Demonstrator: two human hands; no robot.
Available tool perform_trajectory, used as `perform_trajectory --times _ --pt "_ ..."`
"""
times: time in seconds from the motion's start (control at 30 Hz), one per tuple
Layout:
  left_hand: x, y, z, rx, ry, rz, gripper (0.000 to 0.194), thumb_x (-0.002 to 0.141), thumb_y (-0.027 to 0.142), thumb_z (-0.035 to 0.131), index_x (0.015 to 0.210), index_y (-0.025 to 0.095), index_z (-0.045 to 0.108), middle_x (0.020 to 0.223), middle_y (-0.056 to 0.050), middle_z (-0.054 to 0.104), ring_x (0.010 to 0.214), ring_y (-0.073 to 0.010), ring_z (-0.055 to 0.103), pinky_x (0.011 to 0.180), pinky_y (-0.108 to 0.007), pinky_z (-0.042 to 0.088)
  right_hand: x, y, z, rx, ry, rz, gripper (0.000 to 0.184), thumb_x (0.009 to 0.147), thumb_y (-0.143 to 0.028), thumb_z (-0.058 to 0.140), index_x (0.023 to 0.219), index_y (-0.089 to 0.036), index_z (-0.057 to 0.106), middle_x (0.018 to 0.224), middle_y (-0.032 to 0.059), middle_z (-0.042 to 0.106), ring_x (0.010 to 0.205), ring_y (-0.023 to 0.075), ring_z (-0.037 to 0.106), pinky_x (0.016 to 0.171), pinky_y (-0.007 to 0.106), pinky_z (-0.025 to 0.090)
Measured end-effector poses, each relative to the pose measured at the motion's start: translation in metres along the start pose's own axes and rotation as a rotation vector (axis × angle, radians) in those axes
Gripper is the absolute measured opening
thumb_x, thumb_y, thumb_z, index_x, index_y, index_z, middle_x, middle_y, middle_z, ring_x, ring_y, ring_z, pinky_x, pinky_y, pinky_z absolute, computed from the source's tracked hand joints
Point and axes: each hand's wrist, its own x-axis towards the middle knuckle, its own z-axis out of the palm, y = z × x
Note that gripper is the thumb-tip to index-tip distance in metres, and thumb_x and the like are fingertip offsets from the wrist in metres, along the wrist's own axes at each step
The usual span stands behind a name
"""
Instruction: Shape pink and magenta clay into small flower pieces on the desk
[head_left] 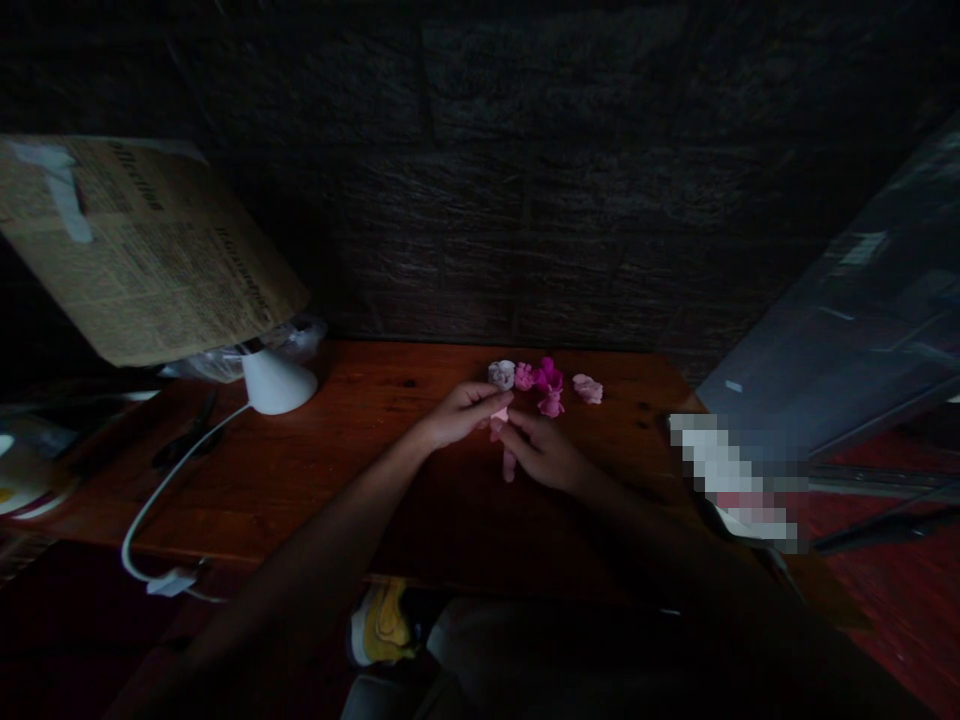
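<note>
Both my hands meet at the middle of a reddish wooden table. My left hand is closed in a pinch on a small pink paper piece. My right hand is closed on the same piece from the right, one finger pointing down toward me. Just beyond my fingers lies a row of small folded paper flowers: a whitish one, a pink one, a magenta one and a pale pink one. The scene is dim.
A white lamp base stands at the back left, its white cable trailing to the front edge. Newspaper covers the lamp's top. Dark scissors-like objects lie left. A dark stone wall is behind; a clear plastic sheet leans at right.
</note>
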Motion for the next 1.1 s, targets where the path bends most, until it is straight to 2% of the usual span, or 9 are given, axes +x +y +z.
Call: perform_trajectory --times 0.13,0.3,0.47,0.57,0.8,0.93,1.1 --pt "0.0 0.001 0.0 0.057 -0.009 0.01 0.049 0.08 0.06 0.064 0.068 0.013 0.058 0.058 0.003 0.054 0.053 -0.0069 0.047 0.052 -0.021 0.035 0.001 0.004 0.0 0.057 0.003 0.033 0.027 0.101 -0.039 0.038 0.096 -0.019 0.056 0.047 -0.0058 0.061 0.046 0.0128 0.061 0.056 0.022 0.044" --pt "0.0 0.001 0.002 0.032 0.002 -0.023 0.053 0.075 0.066 0.064 0.068 0.013 0.057 0.055 0.004 0.05 0.049 -0.0056 0.039 0.049 -0.021 0.028 0.0 0.001 -0.001 0.055 0.016 -0.028 0.028 0.1 -0.037 0.039 0.1 -0.018 0.06 0.046 -0.0063 0.061 0.044 0.0124 0.061 0.056 0.022 0.044" --pt "0.0 -0.002 0.0 0.095 -0.005 -0.021 0.062 0.076 0.074 0.056 0.059 0.014 0.052 0.049 0.006 0.039 0.046 -0.0052 0.031 0.047 -0.022 0.022 -0.001 -0.005 -0.004 0.015 0.04 -0.053 0.029 0.099 -0.032 0.04 0.1 -0.017 0.065 0.046 -0.0055 0.062 0.044 0.0119 0.061 0.055 0.021 0.043" --pt "-0.001 -0.003 0.0 0.128 -0.044 -0.017 0.064 0.077 0.076 0.052 0.059 0.015 0.052 0.049 0.006 0.038 0.047 -0.0059 0.031 0.047 -0.022 0.023 -0.002 -0.006 -0.004 0.025 0.056 -0.05 0.029 0.098 -0.03 0.041 0.099 -0.017 0.067 0.046 -0.0051 0.063 0.045 0.0121 0.061 0.055 0.022 0.044" --pt "-0.001 -0.001 0.004 -0.003 0.037 -0.089 0.056 0.069 0.068 0.067 0.068 0.013 0.056 0.055 0.006 0.043 0.05 -0.0053 0.034 0.05 -0.022 0.025 0.0 -0.002 -0.004 0.044 0.07 -0.027 0.032 0.099 -0.04 0.043 0.099 -0.017 0.065 0.046 -0.0047 0.063 0.046 0.013 0.062 0.057 0.023 0.044" --pt "0.001 -0.003 0.004 -0.036 0.057 -0.096 0.056 0.068 0.068 0.069 0.069 0.013 0.057 0.055 0.005 0.045 0.051 -0.0052 0.037 0.05 -0.021 0.026 0.0 -0.002 -0.008 0.115 0.036 -0.014 0.033 0.1 -0.044 0.043 0.095 -0.017 0.062 0.049 -0.003 0.065 0.048 0.0132 0.062 0.057 0.024 0.042" --pt "0.002 -0.005 0.002 -0.076 0.073 -0.09 0.055 0.069 0.067 0.069 0.066 0.015 0.052 0.052 0.008 0.039 0.047 -0.0042 0.029 0.047 -0.022 0.022 0.001 -0.004 -0.009 0.169 0.042 0.018 0.028 0.1 -0.039 0.04 0.096 -0.019 0.058 0.046 -0.0056 0.062 0.043 0.0124 0.057 0.052 0.024 0.039"
